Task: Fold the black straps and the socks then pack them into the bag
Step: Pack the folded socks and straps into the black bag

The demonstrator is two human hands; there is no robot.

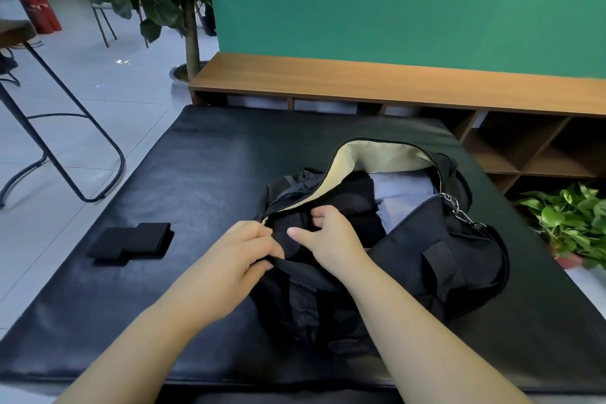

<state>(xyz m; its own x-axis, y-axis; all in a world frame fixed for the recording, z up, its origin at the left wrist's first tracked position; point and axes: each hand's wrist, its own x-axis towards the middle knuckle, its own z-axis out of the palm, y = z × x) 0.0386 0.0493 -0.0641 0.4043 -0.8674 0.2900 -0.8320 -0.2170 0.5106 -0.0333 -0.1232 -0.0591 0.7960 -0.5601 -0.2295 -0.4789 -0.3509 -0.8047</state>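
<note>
Black mesh strap (290, 223) sits at the near-left mouth of the bag (436, 259); my right hand (328, 236) pinches it and my left hand (242, 249) curls over the rim's black webbing. Folded socks (131, 243), a flat matte stack, lie well left on the glossy mat (196, 157), long axis across me, nearer my left hand.

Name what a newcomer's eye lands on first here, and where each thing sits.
The open black bag in the middle of the black mat, cream lining showing. Both hands meet at its near opening, left hand and right hand, on black fabric. Folded black straps lie left of it.
</note>
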